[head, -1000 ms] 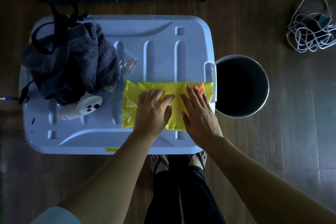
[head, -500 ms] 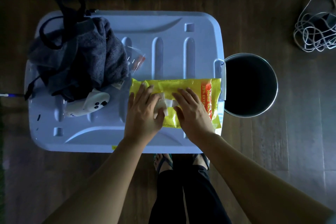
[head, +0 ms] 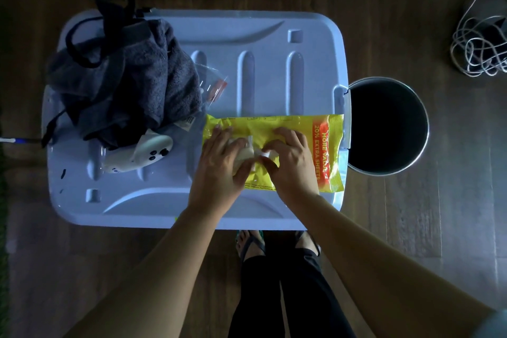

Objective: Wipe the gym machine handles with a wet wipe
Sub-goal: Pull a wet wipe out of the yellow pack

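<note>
Since earlier, both hands have shifted to mid-frame on the yellow wipe pack (head: 274, 151): left hand (head: 222, 162) fingers hold the peeled flap, right hand (head: 293, 162) fingers pinch a wipe (head: 262, 153). Step: extraction. Next: pull it free.

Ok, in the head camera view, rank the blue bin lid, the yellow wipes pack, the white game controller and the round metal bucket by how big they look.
1. Blue bin lid
2. Round metal bucket
3. Yellow wipes pack, partly hidden by both hands
4. White game controller
</note>
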